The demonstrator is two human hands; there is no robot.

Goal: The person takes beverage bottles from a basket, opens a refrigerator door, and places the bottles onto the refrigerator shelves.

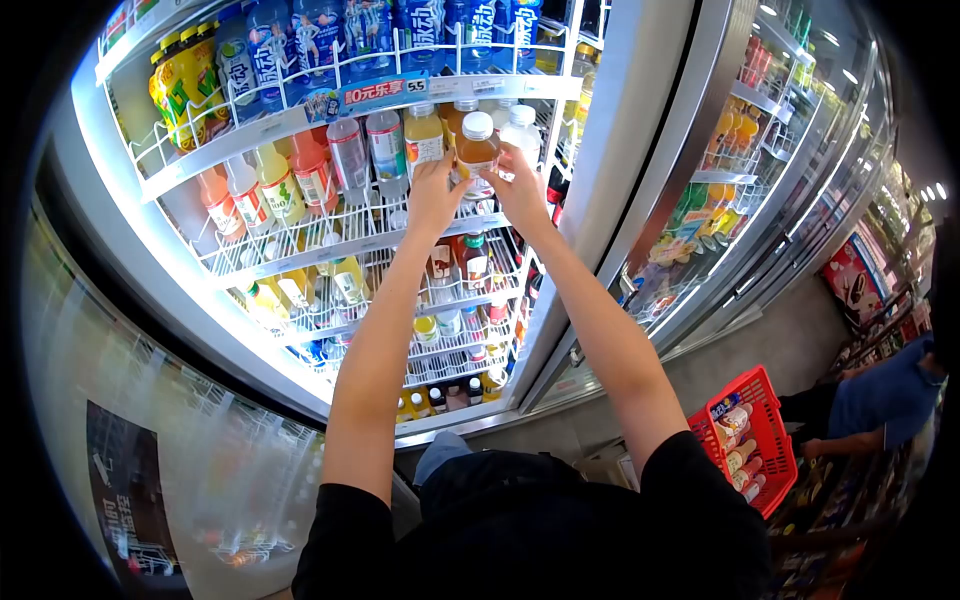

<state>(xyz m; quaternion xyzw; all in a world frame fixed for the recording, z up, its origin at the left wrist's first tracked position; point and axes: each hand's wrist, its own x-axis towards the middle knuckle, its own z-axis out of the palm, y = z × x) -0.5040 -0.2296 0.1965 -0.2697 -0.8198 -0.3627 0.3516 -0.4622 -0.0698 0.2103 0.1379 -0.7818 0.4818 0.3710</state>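
An amber drink bottle [477,150] with a white cap stands at the front of the fridge's second shelf. My left hand [436,195] is closed on its left side, with the thumb near its base. From the right, my right hand [521,196] grips the same bottle with bent fingers. Just left of it is a yellow-orange bottle [424,135], close behind my left fingers. A pale white-capped bottle [521,130] stands behind my right fingers. The bottle's underside is partly hidden by my hands.
Blue bottles [420,35] fill the shelf above, behind a white wire rail with a price strip [385,92]. Pink and clear bottles [311,165] stand to the left. Glass doors [690,150] flank the fridge. At right, a person [885,395] is beside a red basket [778,440] holding bottles.
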